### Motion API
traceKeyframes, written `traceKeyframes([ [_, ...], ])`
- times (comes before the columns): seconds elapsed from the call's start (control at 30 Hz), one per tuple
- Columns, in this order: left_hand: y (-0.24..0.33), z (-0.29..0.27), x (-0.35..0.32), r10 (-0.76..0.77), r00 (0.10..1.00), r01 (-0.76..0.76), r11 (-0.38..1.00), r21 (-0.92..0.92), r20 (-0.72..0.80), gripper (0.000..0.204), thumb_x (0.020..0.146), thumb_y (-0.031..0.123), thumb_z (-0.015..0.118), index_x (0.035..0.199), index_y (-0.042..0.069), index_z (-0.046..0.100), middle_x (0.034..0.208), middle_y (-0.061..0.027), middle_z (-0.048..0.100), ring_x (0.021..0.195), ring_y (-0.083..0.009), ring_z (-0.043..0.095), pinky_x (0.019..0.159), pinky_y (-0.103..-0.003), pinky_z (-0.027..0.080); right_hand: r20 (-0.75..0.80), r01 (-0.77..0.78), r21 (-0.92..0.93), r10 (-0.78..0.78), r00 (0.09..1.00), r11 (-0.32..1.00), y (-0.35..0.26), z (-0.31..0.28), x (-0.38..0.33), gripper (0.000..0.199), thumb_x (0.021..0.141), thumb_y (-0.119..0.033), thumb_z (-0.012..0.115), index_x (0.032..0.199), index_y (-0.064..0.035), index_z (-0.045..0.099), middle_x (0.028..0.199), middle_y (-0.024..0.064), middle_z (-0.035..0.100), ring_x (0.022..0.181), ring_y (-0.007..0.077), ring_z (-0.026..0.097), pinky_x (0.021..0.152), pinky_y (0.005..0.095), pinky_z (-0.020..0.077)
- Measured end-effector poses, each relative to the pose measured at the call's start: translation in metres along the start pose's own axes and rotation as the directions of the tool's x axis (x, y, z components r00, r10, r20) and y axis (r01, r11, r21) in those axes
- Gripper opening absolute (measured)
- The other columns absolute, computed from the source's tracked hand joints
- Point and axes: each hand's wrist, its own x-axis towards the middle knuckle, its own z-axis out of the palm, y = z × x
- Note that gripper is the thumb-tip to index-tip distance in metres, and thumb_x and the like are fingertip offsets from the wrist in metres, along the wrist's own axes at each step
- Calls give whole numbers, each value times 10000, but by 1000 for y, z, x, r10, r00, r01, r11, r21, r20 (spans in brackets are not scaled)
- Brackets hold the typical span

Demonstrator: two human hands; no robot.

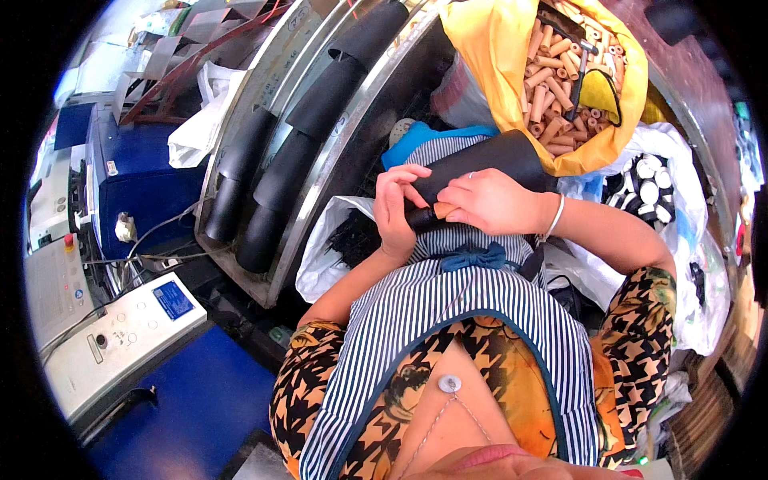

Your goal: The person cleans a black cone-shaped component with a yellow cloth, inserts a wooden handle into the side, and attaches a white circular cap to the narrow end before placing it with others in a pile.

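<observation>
Across my lap lies a wide black cylinder (512,152), apparently a rolled sheet. My left hand (394,204) is at its left end, fingers curled around a short dark tube-like piece (418,218) just below it. My right hand (480,200) bends over the cylinder's near side and pinches a small tan tube (444,210). The tan tube's left end meets the dark piece; whether it sits inside it is hidden by my fingers. Beyond my hands, a yellow bag (488,32) holds many similar tan tubes, with a hammer-like tool (578,80) lying on them.
To the left stands a metal trough (300,216) holding several black cylinders (280,176). A white bag of black scraps (320,268) is beside my left forearm. At the right, another white bag (684,184) contains black-and-white round pieces. A control panel (120,344) lies at far left.
</observation>
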Motion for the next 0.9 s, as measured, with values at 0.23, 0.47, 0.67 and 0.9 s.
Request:
traceKeyframes([
  [0.23, -3, 5, -13, 37, 998, -41, 996, 75, 55, 298, 1058, 202, 295, 1002, 8, 514, 1055, -168, 638, 619, -88, 524, 666, -237, 456, 459, -483, 478, 260, 850, 734, 2, -5, 12, 363, 980, -355, 538, 872, -28, 654, 642, 90, 617, 606, 225, 609, 593, 352, 460],
  [0.47, 6, 7, 20, -13, 996, 0, 987, 158, 84, 361, 1063, 250, 300, 997, -2, 548, 1029, -151, 639, 656, -112, 540, 687, -256, 451, -203, 76, -542, -218, 955, 837, -7, 19, 6, 250, 894, -313, 561, 913, -64, 576, 688, 61, 569, 588, 252, 642, 541, 377, 540],
  [0.67, -5, 13, -7, 70, 993, -77, 994, 73, 90, 365, 1062, 277, 267, 990, -7, 484, 962, -202, 615, 649, -141, 536, 680, -270, 457, 197, -118, 166, 84, 977, 979, 1, 25, 9, 424, 946, -381, 530, 1170, -21, 533, 817, 230, 659, 731, 422, 651, 660, 519, 509],
  [0.9, 25, -5, 32, -177, 944, 109, 964, 243, 278, 550, 986, 521, 425, 1054, -7, 564, 1063, -139, 618, 830, -161, 574, 784, -303, 457, -623, -305, -228, 102, 776, 925, -5, -20, -40, 212, 808, -308, 643, 913, -124, 627, 896, 54, 624, 868, 259, 633, 670, 376, 509],
])
